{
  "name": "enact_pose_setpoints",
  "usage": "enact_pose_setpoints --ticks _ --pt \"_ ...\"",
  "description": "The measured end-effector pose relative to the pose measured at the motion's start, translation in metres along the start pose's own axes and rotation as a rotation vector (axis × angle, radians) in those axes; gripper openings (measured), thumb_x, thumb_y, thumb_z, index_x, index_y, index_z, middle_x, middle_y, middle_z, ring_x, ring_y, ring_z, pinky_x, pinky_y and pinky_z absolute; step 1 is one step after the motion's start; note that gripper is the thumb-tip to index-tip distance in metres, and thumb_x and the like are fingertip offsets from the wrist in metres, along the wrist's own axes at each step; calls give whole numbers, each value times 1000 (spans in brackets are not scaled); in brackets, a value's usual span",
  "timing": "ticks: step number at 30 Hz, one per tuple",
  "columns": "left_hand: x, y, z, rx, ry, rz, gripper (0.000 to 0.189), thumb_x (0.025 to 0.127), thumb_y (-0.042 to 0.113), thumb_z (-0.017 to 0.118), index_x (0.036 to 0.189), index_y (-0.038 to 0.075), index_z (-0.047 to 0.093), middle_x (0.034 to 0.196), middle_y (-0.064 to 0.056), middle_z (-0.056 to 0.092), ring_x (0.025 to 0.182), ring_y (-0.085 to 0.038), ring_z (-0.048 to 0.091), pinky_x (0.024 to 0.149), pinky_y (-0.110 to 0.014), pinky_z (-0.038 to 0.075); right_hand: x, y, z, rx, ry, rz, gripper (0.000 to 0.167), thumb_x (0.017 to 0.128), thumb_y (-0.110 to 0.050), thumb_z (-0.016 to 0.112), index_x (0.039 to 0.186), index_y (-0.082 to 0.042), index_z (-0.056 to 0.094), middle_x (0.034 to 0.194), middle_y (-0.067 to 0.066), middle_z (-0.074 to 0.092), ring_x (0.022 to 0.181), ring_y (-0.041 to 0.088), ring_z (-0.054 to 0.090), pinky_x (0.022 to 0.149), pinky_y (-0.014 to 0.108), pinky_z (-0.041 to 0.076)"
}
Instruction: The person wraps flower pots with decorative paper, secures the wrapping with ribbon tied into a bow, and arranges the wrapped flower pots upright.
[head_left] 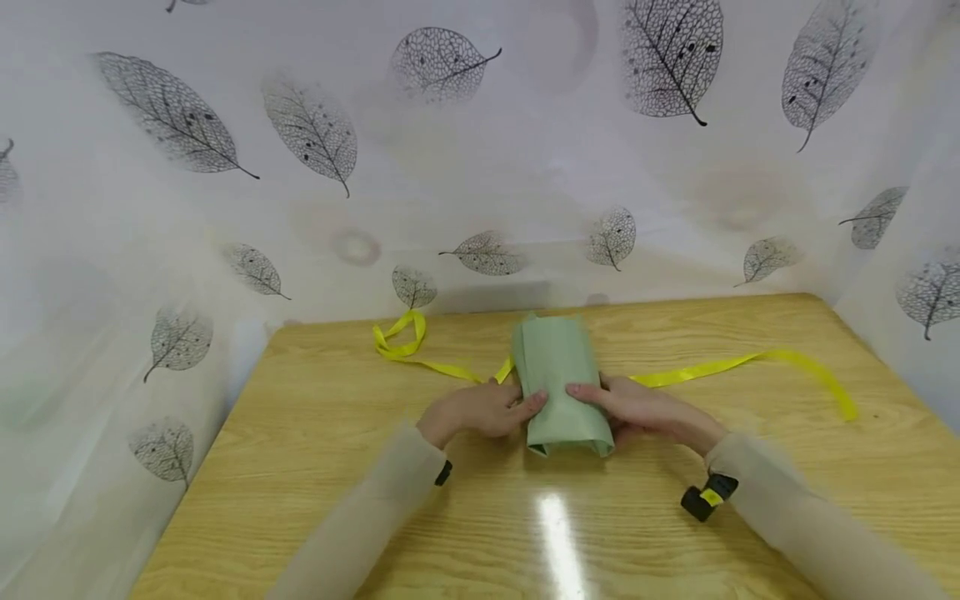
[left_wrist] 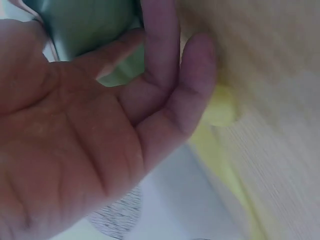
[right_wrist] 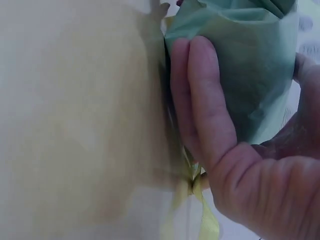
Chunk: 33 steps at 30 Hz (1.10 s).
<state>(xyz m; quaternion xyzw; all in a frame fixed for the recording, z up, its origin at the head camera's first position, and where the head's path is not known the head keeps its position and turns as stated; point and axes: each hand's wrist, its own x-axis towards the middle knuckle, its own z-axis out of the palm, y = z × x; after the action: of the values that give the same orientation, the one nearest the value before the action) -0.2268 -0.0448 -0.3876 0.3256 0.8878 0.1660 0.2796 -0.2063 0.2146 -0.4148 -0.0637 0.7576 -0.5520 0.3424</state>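
A package wrapped in pale green paper [head_left: 562, 379] lies lengthwise across a yellow ribbon [head_left: 697, 371], which comes out on both sides. My left hand [head_left: 483, 408] grips its left side, thumb on top and fingers low along the side. From the right, my right hand [head_left: 645, 407] holds it with the thumb on top too. In the right wrist view, straight fingers [right_wrist: 207, 90] of that hand lie against the green paper [right_wrist: 250, 65]. The left wrist view has the left fingers [left_wrist: 162, 55] bent beside the package [left_wrist: 85, 25]. The underside of the package is hidden.
The ribbon's left end [head_left: 401, 337] loops near the back edge of the wooden table [head_left: 337, 450]. Its right end [head_left: 840, 400] curves forward. Behind the table hangs a white leaf-print sheet [head_left: 525, 167]. A small black device [head_left: 705, 497] sits at the right wrist.
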Motion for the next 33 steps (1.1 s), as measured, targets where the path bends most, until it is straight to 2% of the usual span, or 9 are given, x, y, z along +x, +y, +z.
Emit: enact_pose_setpoints --ticks 7,9,12,14,16,19,23,30,33 --pt "-25 13 19 -63 34 5 67 110 53 25 158 9 37 145 -20 59 151 -46 31 126 -54 24 -22 9 27 -6 64 -59 94 104 -48 54 163 -10 -8 134 27 58 108 30 68 82 46 61" --pt "-29 13 21 -86 56 13 66 109 54 29 157 9 40 143 -21 61 146 -44 36 123 -51 33 -26 8 31 -36 108 -70 98 102 -48 58 163 -9 -7 136 30 57 108 30 69 80 45 61" --pt "-33 13 20 -193 89 46 64 108 54 38 153 9 45 132 -18 67 117 -29 61 100 -41 54 -33 3 33 -59 148 -83 100 100 -47 61 162 -5 -6 142 34 51 112 31 68 80 45 62" --pt "-35 14 16 -312 106 88 61 108 52 41 151 9 44 125 -15 69 93 -19 69 87 -37 59 -37 -4 31 -61 161 -106 99 100 -47 60 162 -4 -5 142 35 51 112 31 68 79 45 62" --pt "-36 17 9 -432 130 125 60 107 51 44 149 8 43 118 -13 70 80 -20 73 77 -37 62 -38 -12 28 -56 178 -128 97 101 -47 58 162 -4 -5 141 35 51 110 30 68 78 44 62" --pt "-31 18 -3 -533 181 128 60 107 52 45 145 6 46 113 -13 70 81 -20 73 78 -46 62 -34 -25 20 -35 190 -152 95 103 -48 55 162 -4 -6 141 35 52 105 28 70 77 44 62" --pt "-17 6 -13 -580 215 69 62 105 59 43 136 7 55 102 -10 70 82 -20 70 80 -49 60 -15 -30 11 9 180 -136 94 104 -53 49 162 -3 -4 144 34 48 106 29 70 82 44 62" --pt "-2 -16 -9 -609 180 -9 56 108 56 37 108 6 62 77 -4 56 71 -21 55 66 -34 52 20 -17 5 72 145 -79 92 103 -61 46 160 2 9 142 30 49 105 27 69 83 42 62" --pt "3 -22 -4 -607 173 -25 58 108 57 35 108 6 63 76 -1 52 70 -17 50 64 -28 46 26 -10 6 66 178 -50 94 102 -61 48 158 5 12 137 31 53 98 25 71 78 41 63"
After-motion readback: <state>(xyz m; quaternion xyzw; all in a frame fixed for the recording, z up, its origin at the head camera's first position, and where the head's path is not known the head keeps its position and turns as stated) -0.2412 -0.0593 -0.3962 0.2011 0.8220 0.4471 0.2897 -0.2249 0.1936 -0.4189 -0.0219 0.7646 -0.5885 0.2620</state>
